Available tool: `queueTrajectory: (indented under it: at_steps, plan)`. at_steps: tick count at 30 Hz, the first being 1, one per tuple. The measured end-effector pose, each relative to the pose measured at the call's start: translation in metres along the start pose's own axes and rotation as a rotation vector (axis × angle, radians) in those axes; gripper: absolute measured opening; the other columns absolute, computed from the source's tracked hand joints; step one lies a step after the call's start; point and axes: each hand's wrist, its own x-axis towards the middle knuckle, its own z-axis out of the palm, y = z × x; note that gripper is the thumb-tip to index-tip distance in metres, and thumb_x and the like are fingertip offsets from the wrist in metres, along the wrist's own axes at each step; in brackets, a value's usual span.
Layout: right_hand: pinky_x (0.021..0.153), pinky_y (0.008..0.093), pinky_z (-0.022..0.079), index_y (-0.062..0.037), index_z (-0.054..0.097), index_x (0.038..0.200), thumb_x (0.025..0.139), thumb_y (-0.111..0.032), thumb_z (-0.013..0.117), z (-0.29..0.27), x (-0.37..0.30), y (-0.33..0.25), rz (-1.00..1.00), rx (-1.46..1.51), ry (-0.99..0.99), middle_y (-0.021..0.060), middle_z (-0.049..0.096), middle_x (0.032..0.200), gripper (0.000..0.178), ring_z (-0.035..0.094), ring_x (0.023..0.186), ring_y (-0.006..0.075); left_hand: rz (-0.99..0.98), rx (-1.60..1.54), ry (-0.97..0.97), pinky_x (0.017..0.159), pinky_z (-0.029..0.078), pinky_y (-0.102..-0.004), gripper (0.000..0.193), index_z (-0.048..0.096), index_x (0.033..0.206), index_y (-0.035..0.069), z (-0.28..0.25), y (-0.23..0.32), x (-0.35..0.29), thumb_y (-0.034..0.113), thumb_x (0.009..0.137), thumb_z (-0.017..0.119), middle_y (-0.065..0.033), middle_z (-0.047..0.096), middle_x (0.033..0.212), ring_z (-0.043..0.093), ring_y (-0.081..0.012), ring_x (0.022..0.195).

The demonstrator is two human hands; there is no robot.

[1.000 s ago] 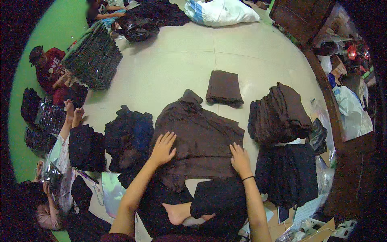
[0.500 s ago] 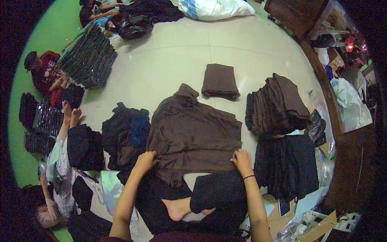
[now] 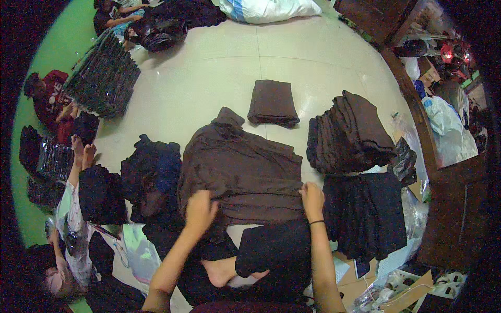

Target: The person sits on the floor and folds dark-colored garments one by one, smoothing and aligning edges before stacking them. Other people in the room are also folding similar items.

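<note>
A dark brown cloth garment point(image 3: 245, 161) lies spread on the floor before me, wrinkled, with a narrow end pointing away. At its near right edge, my right hand point(image 3: 313, 201) is closed on the cloth with thumb and fingers. My left hand point(image 3: 201, 211) rests over the near left part of the garment, its fingers curled downward and smeared by motion, so its grip is unclear. Just beyond the garment lies a folded brown garment point(image 3: 272, 103). My crossed legs in black trousers and a bare foot point(image 3: 219, 272) are close below the cloth.
To the right stand a stack of folded brown garments point(image 3: 349, 133) and a black pile point(image 3: 365, 214). Dark crumpled clothes point(image 3: 151, 175) lie left. People sit along the left side, near a tall stack of bagged garments point(image 3: 107, 75). A white sack point(image 3: 271, 10) lies far off.
My left hand has moved inward from the garment's left edge, over the cloth. The near edge now lies farther from me, gathered up. My right hand stays at the right edge.
</note>
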Motion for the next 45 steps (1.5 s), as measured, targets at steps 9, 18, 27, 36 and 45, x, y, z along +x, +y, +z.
queueTrajectory:
  at_steps: [9, 18, 27, 36, 45]
  plan:
    - [0.070, 0.0374, 0.038, -0.0057, 0.052, 0.071, 0.060, -0.021, 0.068, 0.023, 0.019, -0.004, -0.017, 0.043, -0.056, 0.0110, 0.053, 0.076, 0.025, 0.050, 0.080, 0.0277, 0.618, -0.164, -0.327, 0.065, 0.045, -0.0369, 0.012, 0.049, 0.078, 0.001, 0.151, 0.125, 0.011, 0.008, 0.069, 0.046, -0.0144, 0.050, 0.082, 0.052, -0.0289, 0.081]
    - [0.062, 0.0361, 0.042, -0.0064, 0.050, 0.074, 0.064, -0.026, 0.064, -0.013, 0.031, -0.029, 0.116, 0.162, -0.278, 0.0091, 0.058, 0.072, 0.026, 0.056, 0.067, 0.0259, 0.241, -0.680, -0.276, 0.068, 0.044, -0.0329, 0.014, 0.049, 0.085, 0.002, 0.137, 0.124, -0.001, 0.010, 0.074, 0.054, -0.0099, 0.053, 0.085, 0.053, -0.0231, 0.082]
    - [0.065, 0.0280, 0.045, -0.0042, 0.057, 0.078, 0.072, -0.022, 0.060, 0.053, 0.063, -0.186, -0.277, 0.826, -0.445, 0.0085, 0.059, 0.075, 0.019, 0.058, 0.072, 0.0171, -0.741, -1.424, 0.447, 0.067, 0.043, -0.0257, 0.017, 0.042, 0.095, 0.002, 0.056, 0.027, -0.056, 0.011, 0.081, 0.048, -0.0036, 0.047, 0.079, 0.048, -0.0110, 0.074]
    - [0.084, 0.0294, 0.039, -0.0018, 0.044, 0.112, 0.079, -0.023, 0.052, 0.092, 0.001, -0.207, -0.331, 0.918, -0.381, 0.0140, 0.051, 0.109, 0.040, 0.051, 0.098, 0.0220, -1.251, -1.434, 0.562, 0.067, 0.041, -0.0286, 0.038, 0.034, 0.102, 0.008, 0.052, -0.027, -0.066, 0.026, 0.077, 0.055, -0.0061, 0.043, 0.088, 0.046, -0.0158, 0.078]
    - [0.098, 0.0454, 0.016, -0.0042, 0.012, 0.129, 0.072, -0.022, 0.057, 0.104, -0.058, -0.220, -0.642, 0.297, -0.388, 0.0168, 0.013, 0.134, 0.075, 0.016, 0.123, 0.0294, -0.742, -0.404, 0.410, 0.079, 0.031, -0.0379, 0.025, 0.053, 0.084, 0.002, 0.030, -0.018, -0.040, 0.025, 0.075, 0.055, -0.0115, 0.051, 0.092, 0.045, -0.0278, 0.089]
